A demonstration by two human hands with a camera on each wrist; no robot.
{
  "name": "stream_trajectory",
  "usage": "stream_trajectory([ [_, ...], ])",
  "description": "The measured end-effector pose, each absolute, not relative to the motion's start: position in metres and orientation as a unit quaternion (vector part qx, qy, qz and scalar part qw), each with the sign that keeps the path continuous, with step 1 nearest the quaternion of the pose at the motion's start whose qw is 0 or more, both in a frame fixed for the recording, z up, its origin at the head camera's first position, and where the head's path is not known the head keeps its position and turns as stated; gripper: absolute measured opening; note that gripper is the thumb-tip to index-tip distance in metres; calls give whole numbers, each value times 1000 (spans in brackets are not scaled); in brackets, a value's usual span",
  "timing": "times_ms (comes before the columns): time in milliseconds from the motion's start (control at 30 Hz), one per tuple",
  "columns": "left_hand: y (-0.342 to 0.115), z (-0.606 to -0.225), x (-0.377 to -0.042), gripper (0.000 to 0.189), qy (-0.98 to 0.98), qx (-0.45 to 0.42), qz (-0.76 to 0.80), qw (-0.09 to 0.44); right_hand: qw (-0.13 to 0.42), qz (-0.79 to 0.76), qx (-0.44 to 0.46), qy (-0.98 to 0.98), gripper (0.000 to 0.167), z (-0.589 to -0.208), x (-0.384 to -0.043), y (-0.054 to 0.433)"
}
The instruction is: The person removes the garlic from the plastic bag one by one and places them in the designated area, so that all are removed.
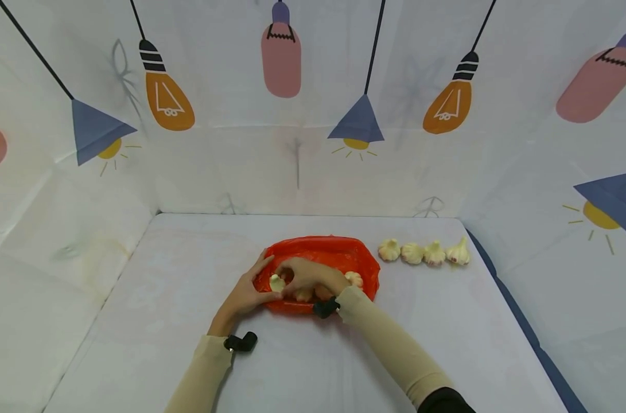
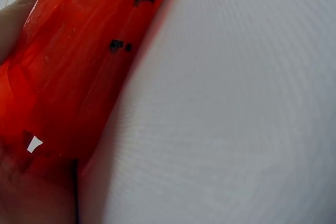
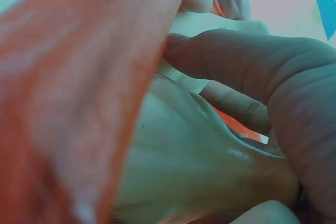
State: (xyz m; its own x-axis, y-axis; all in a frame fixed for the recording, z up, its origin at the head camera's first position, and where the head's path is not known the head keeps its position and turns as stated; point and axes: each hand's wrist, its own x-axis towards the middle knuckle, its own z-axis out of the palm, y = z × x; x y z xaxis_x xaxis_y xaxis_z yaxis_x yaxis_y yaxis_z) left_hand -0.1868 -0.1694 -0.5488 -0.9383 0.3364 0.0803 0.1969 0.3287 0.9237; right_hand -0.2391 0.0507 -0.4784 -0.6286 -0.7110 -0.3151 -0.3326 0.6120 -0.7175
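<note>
The left hand (image 1: 247,296) lies spread on the rim of the bag (image 1: 320,243), while the right hand (image 1: 306,274) pinches a garlic (image 1: 277,283) inside, which could slip if the soft rim folds against it.

A pale garlic bulb (image 1: 276,283) lies pinched inside the left end of a shiny red tray (image 1: 323,250).

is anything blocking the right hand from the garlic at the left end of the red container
Nothing visible is: the right hand pinches that garlic bulb. The left hand rests at the rim of the red container, beside the bulb.
</note>
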Motion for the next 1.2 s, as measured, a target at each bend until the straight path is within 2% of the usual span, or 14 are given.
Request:
stream_trajectory([
  [200, -169, -547, -186, 100, 814, 160, 555, 61, 299, -312, -315, 845, 48, -479, -240, 51],
  [433, -167, -546, -185, 102, 813, 133, 561, 84, 297, -319, -308, 846, 47, -479, -240, 54],
  [867, -166, -546, -184, 102, 811, 126, 566, 78, 266, -315, -311, 856, 25, -471, -239, 62],
  [1200, -168, -547, -184, 102, 810, 135, 564, 81, 245, -335, -301, 859, 26, -470, -245, 71],
])
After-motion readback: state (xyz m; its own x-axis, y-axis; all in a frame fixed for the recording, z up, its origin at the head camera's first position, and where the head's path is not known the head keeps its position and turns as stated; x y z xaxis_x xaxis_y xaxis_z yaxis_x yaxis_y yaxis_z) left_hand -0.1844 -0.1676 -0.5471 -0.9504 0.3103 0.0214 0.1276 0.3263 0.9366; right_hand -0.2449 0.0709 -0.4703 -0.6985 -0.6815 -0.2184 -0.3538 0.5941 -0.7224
